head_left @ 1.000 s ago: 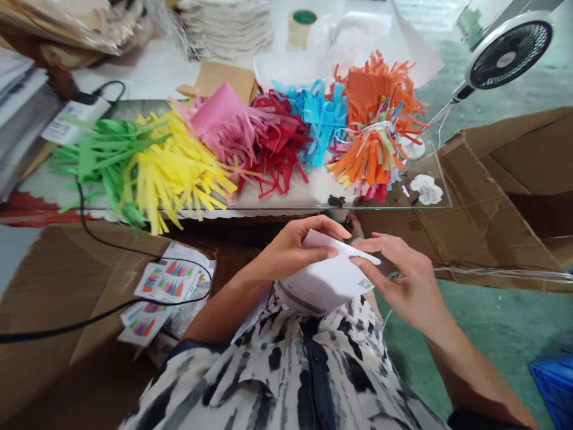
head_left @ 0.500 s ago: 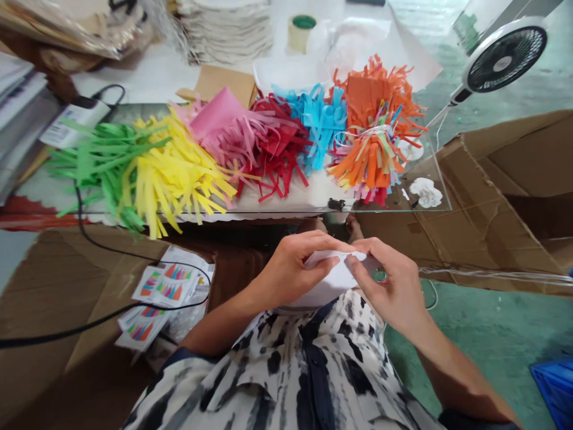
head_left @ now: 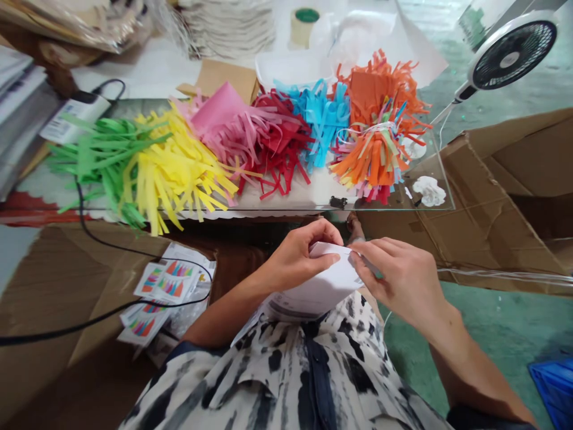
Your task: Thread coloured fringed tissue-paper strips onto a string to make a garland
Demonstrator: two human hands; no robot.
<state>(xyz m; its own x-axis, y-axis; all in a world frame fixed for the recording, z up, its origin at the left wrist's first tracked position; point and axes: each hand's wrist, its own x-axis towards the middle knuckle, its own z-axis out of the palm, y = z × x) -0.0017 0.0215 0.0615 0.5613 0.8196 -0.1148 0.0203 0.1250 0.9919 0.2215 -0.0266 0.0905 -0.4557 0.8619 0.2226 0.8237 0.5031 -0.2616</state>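
A white sheet of paper [head_left: 313, 289] with some grey print rests over my lap, its upper edge bent up between my hands. My left hand [head_left: 298, 254] grips that edge from the left, thumb on the near face and fingers curled behind. From the right, my right hand [head_left: 398, 272] pinches the paper's top right corner between thumb and forefinger. Beyond them on the glass tabletop lie cut paper fringes: green [head_left: 105, 152], yellow [head_left: 179, 167], pink [head_left: 228, 119], red [head_left: 284, 140], blue [head_left: 320, 113] and orange [head_left: 376, 89]. A tied multicoloured tassel [head_left: 373, 152] lies in front of the orange fringe.
A small fan [head_left: 513, 57] stands at the right, above an open cardboard box [head_left: 492, 197]. Printed cards [head_left: 172, 278] lie in a box at lower left, crossed by a black cable [head_left: 111, 313]. Crumpled white tissue [head_left: 428, 191] and a black clip [head_left: 338, 202] sit near the table edge.
More of the white paper shows now, with its printed part in view. My right hand has shifted slightly right, and my left fingers have arched up along the paper's edge.
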